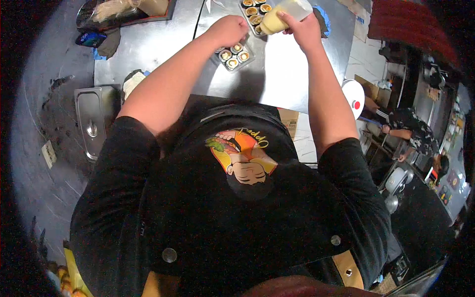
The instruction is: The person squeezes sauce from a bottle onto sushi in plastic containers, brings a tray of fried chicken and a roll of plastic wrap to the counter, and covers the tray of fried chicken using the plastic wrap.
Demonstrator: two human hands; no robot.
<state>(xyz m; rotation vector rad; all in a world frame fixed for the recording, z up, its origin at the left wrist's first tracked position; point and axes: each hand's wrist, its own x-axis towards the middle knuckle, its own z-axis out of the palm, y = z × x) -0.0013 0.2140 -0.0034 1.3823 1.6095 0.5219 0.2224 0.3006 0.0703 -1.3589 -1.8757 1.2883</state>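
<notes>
My right hand [303,30] is wrapped round a squeeze bottle [278,22] of pale yellow sauce. The bottle is tilted, its lower left end close over a clear tray of sushi rolls [255,20] at the top of the view. My left hand [230,30] is closed, with curled fingers, beside that tray and above a second clear tray of sushi rolls [231,58]. Pale dabs of sauce top the rolls in this nearer tray, and my left hand partly covers its far side. Whatever the left fingers hold, if anything, is hidden.
Both trays stand on a steel table [158,47]. A dark-edged container [123,11] and a phone [90,39] lie at upper left. A lidded steel pan [91,123] sits at left. On the right are a round white object [353,99] and another person [413,131].
</notes>
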